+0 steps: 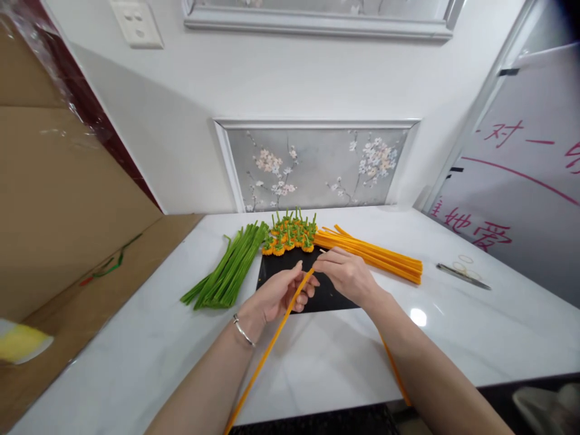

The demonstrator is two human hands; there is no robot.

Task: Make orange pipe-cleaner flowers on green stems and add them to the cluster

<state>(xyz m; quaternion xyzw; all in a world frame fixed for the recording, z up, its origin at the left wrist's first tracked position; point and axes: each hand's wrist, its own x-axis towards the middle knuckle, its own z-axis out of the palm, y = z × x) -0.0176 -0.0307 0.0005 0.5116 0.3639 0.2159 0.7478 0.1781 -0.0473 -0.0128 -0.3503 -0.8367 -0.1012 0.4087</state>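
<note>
While green pipe cleaners (231, 266) fan across the table (172, 338) at left, I see my left hand (281, 293) half-curled, the long orange pipe cleaner (275, 341) crossing it — whether it grips, I can't tell. Small orange pieces with green tops (290, 234) cluster behind the black mat (333, 302). My right hand (347, 272) pinches the strand's upper part over the mat — fingertips closed. Rightward lie the orange bundle (380, 257) and a slim metal tool (464, 277).

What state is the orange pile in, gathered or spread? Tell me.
Gathered: the orange pile lies on the white table with its strips side by side, though a few ends stray.
</note>
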